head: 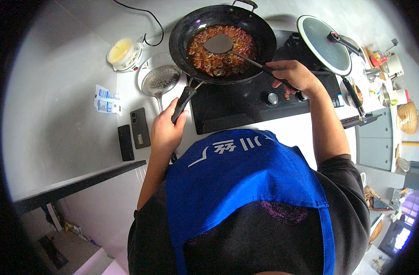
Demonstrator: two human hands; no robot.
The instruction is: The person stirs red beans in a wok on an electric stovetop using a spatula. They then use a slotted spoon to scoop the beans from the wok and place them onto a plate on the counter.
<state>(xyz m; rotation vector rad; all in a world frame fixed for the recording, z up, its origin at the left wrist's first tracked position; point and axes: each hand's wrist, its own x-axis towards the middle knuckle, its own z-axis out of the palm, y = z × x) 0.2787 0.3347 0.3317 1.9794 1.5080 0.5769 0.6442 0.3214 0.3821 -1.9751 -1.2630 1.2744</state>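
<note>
A black wok [182,37] stands over the back of a black gas cooktop [226,110], with small reddish-brown pieces bubbling in oil [237,63] inside it. My left hand [168,127] is closed around the wok's black handle [184,101]. In my right hand [292,77] is the dark handle of a metal wok spatula [219,44], whose blade is over the bubbling food; whether it touches the food I cannot tell. A perforated skimmer [161,78] lies in a white dish [144,74] just left of the wok.
Right of the wok is a glass lid [324,44] with a pale rim. Another long black handle [354,98] extends near the cooktop's right edge. Two phones [140,129] lie left of my left arm. A small white appliance [125,56] with yellowish contents stands near a black cord [154,17].
</note>
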